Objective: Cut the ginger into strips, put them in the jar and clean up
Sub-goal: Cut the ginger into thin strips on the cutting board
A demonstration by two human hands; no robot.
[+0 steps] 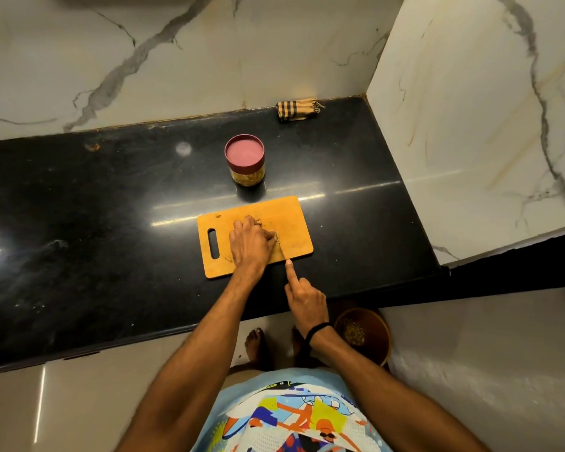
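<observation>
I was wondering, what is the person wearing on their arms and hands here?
Both forearms are bare, with no sleeves showing. Neither the left hand nor the right hand wears a glove. A thin black band circles the right wrist.

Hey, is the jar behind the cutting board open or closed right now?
Closed. Its maroon lid sits on top of the upright jar.

jar (244,159) behind cutting board (294,223)
</observation>
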